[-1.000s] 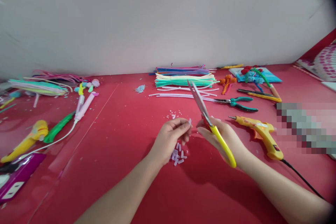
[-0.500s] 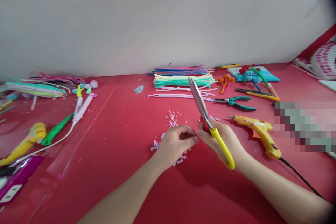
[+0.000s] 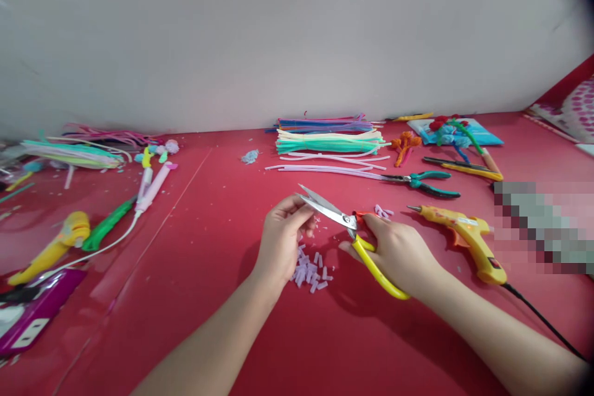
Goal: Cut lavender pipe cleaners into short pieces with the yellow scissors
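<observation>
Yellow-and-red handled scissors (image 3: 325, 210) are in my right hand (image 3: 399, 253), their blades slightly parted and pointing left. My left hand (image 3: 283, 235) has its thumb and fingers pinched together right at the blade tips; whatever is between them is too small or hidden to make out. Beneath and between my hands lies a pile of short lilac cut pieces (image 3: 309, 272), partly covered by my left hand. A few more lilac bits (image 3: 383, 211) lie just beyond my right hand.
Bundled pipe cleaners (image 3: 329, 141) lie along the wall, loose lilac stems (image 3: 325, 169) before them. Pliers (image 3: 417, 181) and a yellow glue gun (image 3: 464, 232) are to the right. On the left are a pink tool with a white cord (image 3: 155, 189) and a purple power strip (image 3: 44, 309).
My hands have drawn apart from each other. The scissors have swung from pointing up and away to pointing left, with their tips now at my left fingers.
</observation>
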### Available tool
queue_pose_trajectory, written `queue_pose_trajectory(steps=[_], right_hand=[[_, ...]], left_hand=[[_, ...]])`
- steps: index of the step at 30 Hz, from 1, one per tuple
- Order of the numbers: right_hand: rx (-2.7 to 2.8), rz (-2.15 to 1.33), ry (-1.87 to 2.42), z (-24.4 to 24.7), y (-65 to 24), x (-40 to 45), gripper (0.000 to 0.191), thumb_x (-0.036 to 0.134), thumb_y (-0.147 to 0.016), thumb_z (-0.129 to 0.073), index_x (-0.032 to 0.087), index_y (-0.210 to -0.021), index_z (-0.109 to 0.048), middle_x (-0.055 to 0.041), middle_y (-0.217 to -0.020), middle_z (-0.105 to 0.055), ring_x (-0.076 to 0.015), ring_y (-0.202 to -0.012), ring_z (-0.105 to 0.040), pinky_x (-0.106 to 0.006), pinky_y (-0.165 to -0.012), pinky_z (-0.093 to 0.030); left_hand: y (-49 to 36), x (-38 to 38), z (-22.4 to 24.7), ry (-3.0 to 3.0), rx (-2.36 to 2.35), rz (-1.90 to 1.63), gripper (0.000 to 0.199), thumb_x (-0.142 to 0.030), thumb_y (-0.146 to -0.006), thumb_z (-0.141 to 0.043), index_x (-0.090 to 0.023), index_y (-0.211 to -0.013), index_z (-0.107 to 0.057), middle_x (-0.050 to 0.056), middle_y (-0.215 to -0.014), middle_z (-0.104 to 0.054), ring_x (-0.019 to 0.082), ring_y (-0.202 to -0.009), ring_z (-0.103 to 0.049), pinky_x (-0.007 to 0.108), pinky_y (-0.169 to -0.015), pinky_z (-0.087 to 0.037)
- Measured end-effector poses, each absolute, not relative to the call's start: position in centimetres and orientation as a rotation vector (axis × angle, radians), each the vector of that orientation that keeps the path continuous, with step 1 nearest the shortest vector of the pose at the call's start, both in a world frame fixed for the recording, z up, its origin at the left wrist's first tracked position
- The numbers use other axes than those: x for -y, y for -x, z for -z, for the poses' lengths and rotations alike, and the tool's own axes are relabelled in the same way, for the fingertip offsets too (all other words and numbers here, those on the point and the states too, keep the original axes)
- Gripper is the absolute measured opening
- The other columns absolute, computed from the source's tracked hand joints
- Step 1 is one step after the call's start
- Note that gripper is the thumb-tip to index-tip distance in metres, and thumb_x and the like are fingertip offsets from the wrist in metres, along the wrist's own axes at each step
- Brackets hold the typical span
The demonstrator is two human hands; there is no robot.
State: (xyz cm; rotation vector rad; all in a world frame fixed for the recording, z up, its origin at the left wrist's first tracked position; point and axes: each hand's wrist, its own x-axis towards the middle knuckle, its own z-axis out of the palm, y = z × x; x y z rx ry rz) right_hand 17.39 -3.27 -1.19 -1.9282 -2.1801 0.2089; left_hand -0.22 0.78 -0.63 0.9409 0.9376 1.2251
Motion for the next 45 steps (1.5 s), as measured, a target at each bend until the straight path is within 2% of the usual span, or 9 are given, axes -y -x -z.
queue_pose_trajectory(steps=[14, 33, 41, 45], right_hand=[[2.203, -0.154, 1.938, 1.66, -17.44, 3.31, 0.033, 0.054, -0.072, -0.036, 0.021, -0.068, -0.039, 0.0028, -0.048, -0.048, -0.0108, -0.042, -0.044, -0.022, -0.043, -0.019], [2.209, -0.175, 1.94, 1.67, -17.55, 3.21, 0.036, 0.056, -0.073, -0.033, 0.021, -0.064, -0.039, 0.0023, -0.047, -0.044, -0.0098, -0.041, -0.038, -0.022, -0.043, -0.016], [2.171, -0.195, 1.944, 1.07, -17.5, 3.21, 0.04, 0.057, -0.071, -0.034, 0.02, -0.059, -0.041, 0.0021, -0.043, -0.04, -0.0092, -0.039, -0.036, -0.022, -0.042, -0.017], [2.132, -0.22, 1.987, 0.94, -17.73, 3.05, 0.038, 0.055, -0.071, -0.036, 0.02, -0.058, -0.04, 0.0013, -0.045, -0.044, -0.01, -0.041, -0.039, -0.021, -0.042, -0.019]], left_hand=[[0.16, -0.64, 0.26, -0.916, -0.915, -1.242, 0.008, -0.021, -0.066, -0.057, -0.015, -0.071, -0.055, -0.003, -0.056, -0.046, 0.005, -0.049, -0.041, 0.017, -0.044, -0.03], [0.27, -0.58, 0.33, -0.972, -0.89, -1.241, 0.007, -0.021, -0.071, -0.053, -0.015, -0.074, -0.055, -0.002, -0.056, -0.045, 0.005, -0.05, -0.041, 0.018, -0.045, -0.031], [0.32, -0.58, 0.15, -0.957, -0.918, -1.236, 0.012, -0.024, -0.069, -0.056, -0.015, -0.076, -0.056, -0.003, -0.055, -0.047, 0.005, -0.049, -0.042, 0.017, -0.044, -0.032], [0.26, -0.52, -0.01, -0.956, -0.937, -1.213, 0.013, -0.026, -0.068, -0.057, -0.016, -0.075, -0.054, -0.002, -0.059, -0.05, 0.005, -0.049, -0.043, 0.017, -0.044, -0.033]])
